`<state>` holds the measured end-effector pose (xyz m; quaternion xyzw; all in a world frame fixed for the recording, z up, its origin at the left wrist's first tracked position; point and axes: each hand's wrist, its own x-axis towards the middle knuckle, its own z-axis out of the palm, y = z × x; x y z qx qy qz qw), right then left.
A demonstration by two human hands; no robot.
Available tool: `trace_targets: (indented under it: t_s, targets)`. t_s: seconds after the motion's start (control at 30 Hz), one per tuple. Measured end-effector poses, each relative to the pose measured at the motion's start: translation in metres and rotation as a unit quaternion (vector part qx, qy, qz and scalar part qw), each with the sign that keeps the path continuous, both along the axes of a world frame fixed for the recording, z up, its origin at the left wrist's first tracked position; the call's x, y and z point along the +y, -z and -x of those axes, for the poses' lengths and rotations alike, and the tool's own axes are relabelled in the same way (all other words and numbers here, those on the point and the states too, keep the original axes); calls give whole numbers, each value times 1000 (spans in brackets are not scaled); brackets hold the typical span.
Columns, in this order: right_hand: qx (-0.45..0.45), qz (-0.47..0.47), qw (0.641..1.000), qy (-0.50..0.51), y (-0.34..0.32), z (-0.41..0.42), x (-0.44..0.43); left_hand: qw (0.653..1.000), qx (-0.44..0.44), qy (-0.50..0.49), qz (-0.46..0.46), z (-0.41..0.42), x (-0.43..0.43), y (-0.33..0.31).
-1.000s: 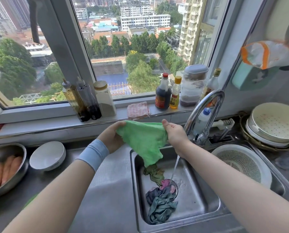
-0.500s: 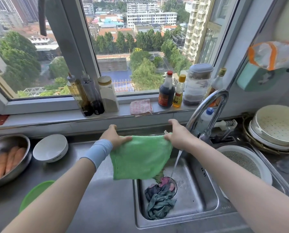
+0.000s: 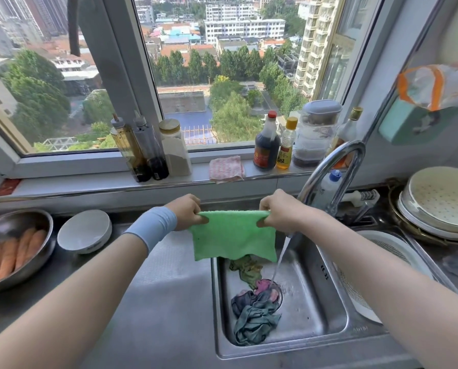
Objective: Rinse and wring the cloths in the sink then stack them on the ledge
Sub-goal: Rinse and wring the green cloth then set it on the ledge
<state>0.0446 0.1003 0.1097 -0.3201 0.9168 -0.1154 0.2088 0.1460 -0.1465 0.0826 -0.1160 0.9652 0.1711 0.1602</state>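
Hands [image 3: 186,212] [image 3: 277,211] pinch nubbly, square green cloth [image 3: 233,237].

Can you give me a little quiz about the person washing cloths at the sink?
1. True or false: the left hand and the right hand both hold the green cloth by its top edge.
2. Where does the pink checked cloth lie? A on the floor, B on the ledge, C on a chair.
3. Fill in: water runs from the tap into the ____.
Key: 1 true; 2 B; 3 sink.
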Motion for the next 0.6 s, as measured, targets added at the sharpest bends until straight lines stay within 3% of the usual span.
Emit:
trace_targets:
  t_s: [0.17, 0.23, 0.37, 0.47, 0.53, 0.6]
  targets:
    - [-103, 126, 984, 75, -16, 11, 0, 995, 10, -65, -71, 4, -17, -19]
    - [-128, 184, 967, 123, -17, 13, -7, 980, 23, -118, -160, 6, -21, -21]
    - [-148, 244, 935, 211, -16, 19, -28, 882, 7, -246, -402, 10, -1, -30]
    - [-304, 304, 867, 252, -22, 14, -49, 813, -2, -283, -508, 21, 16, -36]
    - [-411, 303, 836, 202, -28, 6, -60, 777, -36, -252, -576, 28, 23, -41]
    - [-483, 281, 821, 114, -33, -1, -65, 781, -31, -225, -582, 34, 26, -43]
